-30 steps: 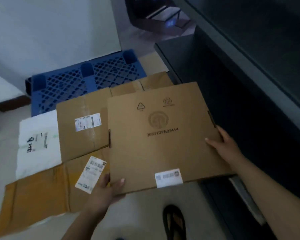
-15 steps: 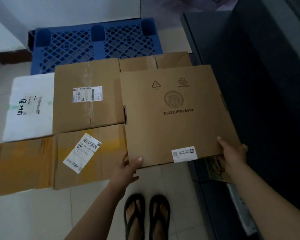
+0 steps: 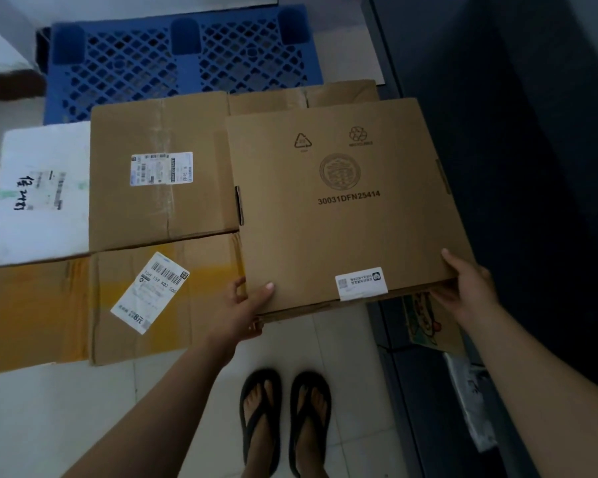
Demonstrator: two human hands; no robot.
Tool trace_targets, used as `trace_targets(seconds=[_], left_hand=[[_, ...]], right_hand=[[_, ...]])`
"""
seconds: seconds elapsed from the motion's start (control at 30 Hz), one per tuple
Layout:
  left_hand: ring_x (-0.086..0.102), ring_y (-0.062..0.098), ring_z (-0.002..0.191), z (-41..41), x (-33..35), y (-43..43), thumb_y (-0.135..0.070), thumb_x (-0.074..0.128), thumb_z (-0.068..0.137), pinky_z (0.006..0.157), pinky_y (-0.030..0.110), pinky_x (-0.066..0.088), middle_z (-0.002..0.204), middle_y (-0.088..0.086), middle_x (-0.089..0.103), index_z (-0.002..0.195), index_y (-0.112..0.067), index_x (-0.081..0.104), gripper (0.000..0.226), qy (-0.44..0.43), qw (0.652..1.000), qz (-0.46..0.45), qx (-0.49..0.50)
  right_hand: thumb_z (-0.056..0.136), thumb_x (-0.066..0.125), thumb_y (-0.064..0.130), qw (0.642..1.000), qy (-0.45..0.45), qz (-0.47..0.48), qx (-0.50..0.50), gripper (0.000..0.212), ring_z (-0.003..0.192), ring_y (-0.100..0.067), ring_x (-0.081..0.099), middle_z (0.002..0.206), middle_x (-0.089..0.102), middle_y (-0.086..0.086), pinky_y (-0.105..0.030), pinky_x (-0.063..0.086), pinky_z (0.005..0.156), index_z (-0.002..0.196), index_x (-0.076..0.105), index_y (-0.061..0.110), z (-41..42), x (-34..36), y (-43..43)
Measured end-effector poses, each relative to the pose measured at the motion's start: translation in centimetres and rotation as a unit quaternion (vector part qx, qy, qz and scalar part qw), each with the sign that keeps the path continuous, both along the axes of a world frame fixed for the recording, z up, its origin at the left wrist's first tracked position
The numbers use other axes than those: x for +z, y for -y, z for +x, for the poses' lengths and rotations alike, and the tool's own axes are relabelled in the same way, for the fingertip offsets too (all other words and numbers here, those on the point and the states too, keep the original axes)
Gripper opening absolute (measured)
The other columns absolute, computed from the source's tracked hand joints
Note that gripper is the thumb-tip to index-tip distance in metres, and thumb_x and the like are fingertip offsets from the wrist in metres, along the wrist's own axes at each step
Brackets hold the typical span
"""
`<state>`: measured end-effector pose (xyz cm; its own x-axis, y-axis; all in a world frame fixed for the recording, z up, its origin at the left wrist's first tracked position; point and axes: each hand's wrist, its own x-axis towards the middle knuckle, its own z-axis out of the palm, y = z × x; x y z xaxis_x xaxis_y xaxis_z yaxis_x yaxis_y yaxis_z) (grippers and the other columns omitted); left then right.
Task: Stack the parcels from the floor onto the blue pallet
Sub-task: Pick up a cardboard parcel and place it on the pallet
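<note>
Flat brown parcel [image 3: 339, 208] printed 30031DFN25414, gripped at its near corners: left hand [image 3: 242, 307] at the near-left corner, thumb on top; right hand [image 3: 466, 288] at the near-right corner, thumb on top. The parcel lies between the hands, ahead of the sandalled feet [image 3: 283, 419]. Other parcels [image 3: 159, 167] lie on the floor [image 3: 49, 426] to its left; the blue pallet [image 3: 180, 60] sits beyond them.
</note>
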<state>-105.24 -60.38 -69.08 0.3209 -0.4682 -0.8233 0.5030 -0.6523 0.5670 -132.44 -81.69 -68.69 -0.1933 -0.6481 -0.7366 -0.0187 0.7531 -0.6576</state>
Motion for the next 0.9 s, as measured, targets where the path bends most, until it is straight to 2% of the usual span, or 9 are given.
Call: trace_targets(seconds=[0.2,0.3,0.4,0.6,0.67,0.73,0.8,0.9], left_hand=[[0.061,0.037,0.11,-0.3,0.0,-0.3,-0.04,0.069,0.081,0.094,0.055,0.05,0.125,0.015,0.058,0.133,-0.02,0.043,0.062,-0.002,1.0,0.011,0.015],[0.061,0.037,0.11,-0.7,0.1,-0.7,-0.04,0.067,0.082,0.095,0.052,0.05,0.125,0.015,0.059,0.133,-0.021,0.042,0.06,-0.005,1.0,0.018,0.008],[0.061,0.037,0.111,-0.8,0.1,-0.8,-0.039,0.067,0.083,0.096,0.052,0.049,0.125,0.016,0.059,0.131,-0.02,0.042,0.057,0.001,1.0,0.019,0.012],[0.059,0.033,0.113,-1.5,0.6,-1.0,-0.043,0.06,0.087,0.091,0.043,0.05,0.13,0.012,0.055,0.14,-0.026,0.034,0.062,0.024,1.0,0.015,-0.004],[0.057,0.031,0.116,-1.7,0.8,-1.6,-0.048,0.056,0.088,0.092,0.043,0.049,0.134,0.011,0.053,0.144,-0.026,0.032,0.065,0.025,0.999,0.019,-0.008],[0.055,0.029,0.118,-1.7,1.1,-2.8,-0.052,0.052,0.089,0.092,0.044,0.048,0.135,0.011,0.052,0.145,-0.024,0.034,0.065,0.022,0.999,0.027,0.009],[0.052,0.029,0.119,-1.5,1.5,-4.5,-0.052,0.049,0.09,0.089,0.041,0.048,0.135,0.013,0.051,0.143,-0.02,0.036,0.063,0.019,0.998,0.05,0.04],[0.054,0.029,0.111,-0.8,1.9,-7.9,-0.048,0.049,0.093,0.087,0.041,0.049,0.123,0.014,0.054,0.138,-0.013,0.043,0.058,0.021,0.991,0.092,0.092]], right_hand=[[0.08,0.071,0.037,0.998,-0.053,-0.011,0.017,0.058,0.106,-0.024,0.057,0.12,0.055,-0.005,-0.042,0.053,0.085,0.128,0.047,0.017,-0.9,0.3,0.0],[0.084,0.064,0.044,0.996,-0.081,-0.016,0.031,0.045,0.1,-0.021,0.054,0.117,0.053,-0.004,-0.039,0.052,0.078,0.117,0.047,0.019,-1.5,0.3,-0.3],[0.086,0.058,0.05,0.992,-0.105,-0.026,0.062,0.04,0.102,-0.022,0.053,0.118,0.051,-0.003,-0.035,0.05,0.068,0.112,0.046,0.022,-1.7,0.1,-0.3],[0.088,0.048,0.058,0.988,-0.14,-0.033,0.061,0.06,0.116,-0.028,0.053,0.134,0.05,-0.008,-0.038,0.05,0.081,0.133,0.043,0.019,-1.3,-0.5,-1.0],[0.092,0.036,0.06,0.99,-0.139,-0.022,0.025,0.062,0.11,-0.027,0.055,0.133,0.052,-0.01,-0.035,0.05,0.076,0.137,0.042,0.018,-0.8,-0.7,-2.0],[0.093,0.024,0.062,0.991,-0.132,0.013,-0.013,0.067,0.1,-0.027,0.057,0.128,0.054,-0.011,-0.038,0.052,0.077,0.138,0.042,0.016,0.0,-0.9,-3.6],[0.096,0.018,0.059,0.99,-0.126,0.056,-0.016,0.067,0.094,-0.029,0.059,0.124,0.056,-0.015,-0.043,0.051,0.086,0.138,0.041,0.012,1.3,-0.9,-5.5],[0.101,0.027,0.031,0.985,-0.137,0.1,0.028,0.044,0.097,-0.034,0.06,0.119,0.057,-0.021,-0.044,0.051,0.086,0.133,0.044,0.006,3.6,-1.1,-9.2]])
